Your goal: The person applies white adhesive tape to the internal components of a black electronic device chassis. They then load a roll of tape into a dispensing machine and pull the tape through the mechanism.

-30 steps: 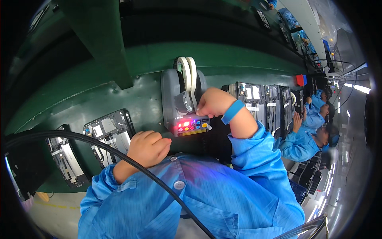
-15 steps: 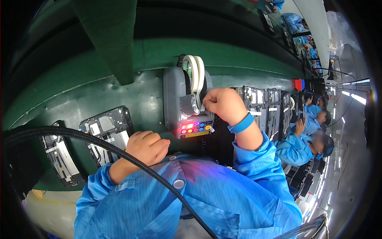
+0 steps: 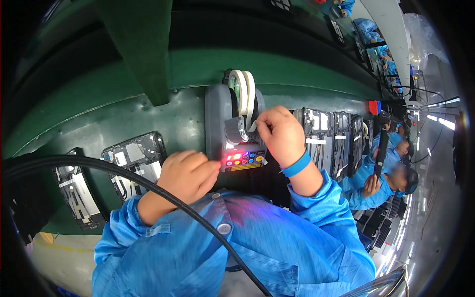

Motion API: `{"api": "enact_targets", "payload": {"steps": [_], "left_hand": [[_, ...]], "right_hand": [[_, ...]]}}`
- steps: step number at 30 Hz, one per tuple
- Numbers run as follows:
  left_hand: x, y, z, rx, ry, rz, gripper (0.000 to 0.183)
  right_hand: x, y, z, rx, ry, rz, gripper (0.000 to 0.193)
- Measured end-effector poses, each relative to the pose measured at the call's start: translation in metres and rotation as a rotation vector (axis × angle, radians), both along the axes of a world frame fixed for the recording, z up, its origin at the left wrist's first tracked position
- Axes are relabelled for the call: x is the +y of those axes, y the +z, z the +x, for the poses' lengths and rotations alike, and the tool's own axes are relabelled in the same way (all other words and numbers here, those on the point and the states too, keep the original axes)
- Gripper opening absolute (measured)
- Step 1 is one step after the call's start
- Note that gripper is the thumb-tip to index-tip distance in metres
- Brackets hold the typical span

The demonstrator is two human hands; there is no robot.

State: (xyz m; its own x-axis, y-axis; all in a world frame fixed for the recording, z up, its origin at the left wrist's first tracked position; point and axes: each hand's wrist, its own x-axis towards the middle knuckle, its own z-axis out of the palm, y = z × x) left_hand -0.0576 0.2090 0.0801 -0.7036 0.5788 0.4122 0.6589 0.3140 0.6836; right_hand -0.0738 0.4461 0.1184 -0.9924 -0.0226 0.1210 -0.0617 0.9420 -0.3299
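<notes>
A grey tape dispenser (image 3: pixel 214 126) with lit red digits and coloured buttons stands on the green bench in front of me. Two narrow rolls of white tape (image 3: pixel 250 94) sit upright in it, and a loose strip comes down from them. My right hand (image 3: pixel 285 134), wearing a blue wristband, pinches the strip's end beside the dispenser's right side. My left hand (image 3: pixel 185 174) is by the dispenser's front left corner, fingers curled together with the tips close to the casing. Whether anything is inside those fingers is hidden.
Two black device frames (image 3: pixel 133 156) with silver parts lie to the left; several more (image 3: pixel 319 136) stand in a row at right. A black cable (image 3: pixel 148 185) crosses the view before my left forearm. A co-worker (image 3: pixel 373 185) in blue sits at far right, holding a dark panel.
My left hand has moved up and right to the dispenser's front corner. The right hand stays at the tape, shifted very slightly. The co-worker now holds up a dark panel.
</notes>
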Motion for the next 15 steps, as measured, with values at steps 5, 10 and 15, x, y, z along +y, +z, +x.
{"api": "enact_targets", "payload": {"steps": [5, 10, 15], "left_hand": [[0.037, 0.016, -0.053, -0.045, 0.137, 0.08, 0.019], [0.077, 0.013, -0.116, -0.033, 0.045, 0.052, 0.028], [0.094, 0.016, -0.145, -0.103, -0.141, -0.31, 0.028]], "right_hand": [[0.004, 0.0, 0.002, -0.013, 0.022, -0.05, 0.001], [0.005, -0.005, 0.004, -0.013, 0.068, -0.118, 0.001], [0.011, -0.005, 0.003, -0.033, 0.07, -0.155, 0.002]]}}
